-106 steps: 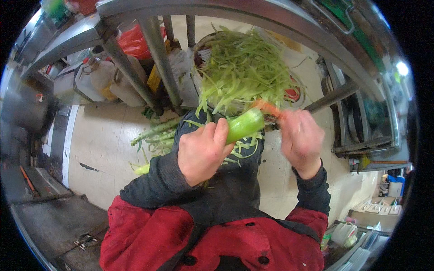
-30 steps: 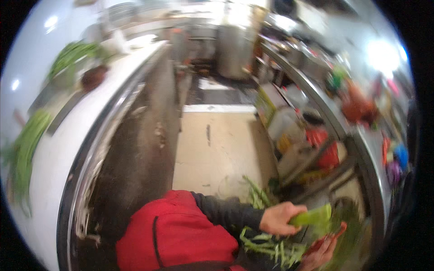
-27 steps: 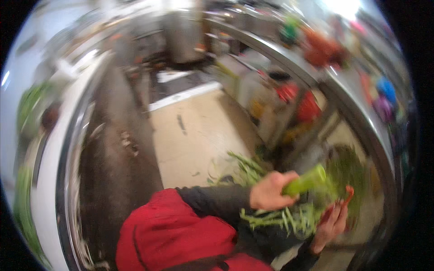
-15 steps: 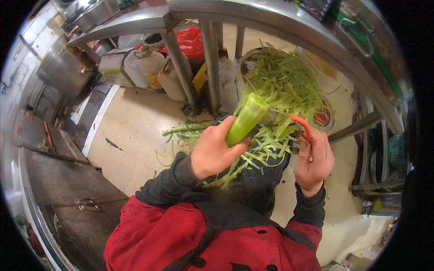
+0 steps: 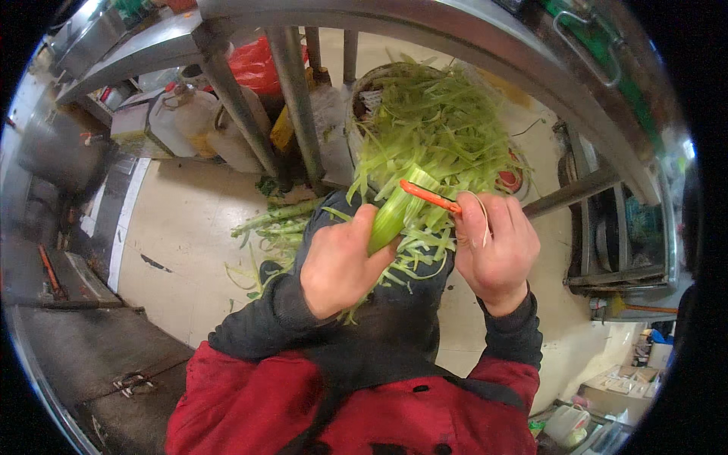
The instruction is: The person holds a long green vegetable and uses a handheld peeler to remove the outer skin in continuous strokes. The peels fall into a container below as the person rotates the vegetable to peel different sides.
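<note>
My left hand (image 5: 341, 262) is wrapped round the lower part of a thick, pale green celtuce stem (image 5: 390, 220), which tilts up and away from me. In my right hand (image 5: 497, 246) is an orange-handled peeler (image 5: 428, 195), its head lying across the upper end of the stem. Whether the blade touches the stem, I cannot tell. A thin pale loop hangs by my right fingers. Long green peelings (image 5: 436, 125) heap over a round bin just beyond the stem, and more peelings (image 5: 421, 254) lie on my dark-clad lap.
Several long green stalks (image 5: 277, 216) lie on the floor to the left with loose strips. A metal table frame (image 5: 296, 106) stands beyond, with plastic jugs (image 5: 182, 121) and a red bag (image 5: 262, 64) beneath it. Metal shelving (image 5: 618, 243) is at the right; a dark cabinet (image 5: 91, 371) at the left.
The peeler has swung left from beside the stem to lie across its upper end. My left hand still grips the stem, now tipped lower. The whole view has shifted.
</note>
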